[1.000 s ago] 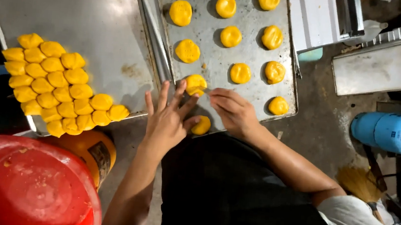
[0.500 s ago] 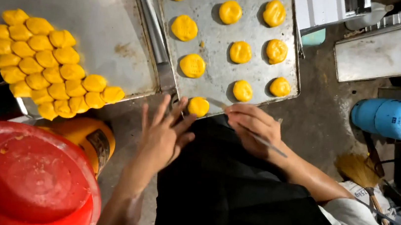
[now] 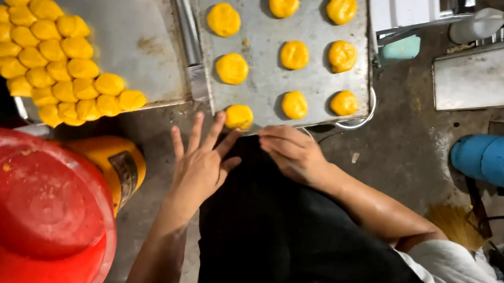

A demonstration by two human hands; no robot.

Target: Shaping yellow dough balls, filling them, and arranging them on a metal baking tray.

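At the near edge of the metal baking tray (image 3: 308, 79), a small yellow dough ball (image 3: 239, 116) sits on the corner closest to the person, just beyond the fingertips of both hands. It lies ahead of the left hand (image 3: 199, 167), whose fingers are spread flat and released, the index tip almost touching the ball; the right hand (image 3: 293, 153) rests just to the ball's right, fingers loosely curled and grasping nothing that shows. The left hand is the nearer. The ball is roundish with no clear long axis, soft and matte, like the other flattened yellow pieces (image 3: 294, 55) spaced over the scuffed, dull grey tray. To the left, a tight cluster of dough balls (image 3: 55, 55) fills a second metal sheet (image 3: 121, 15).
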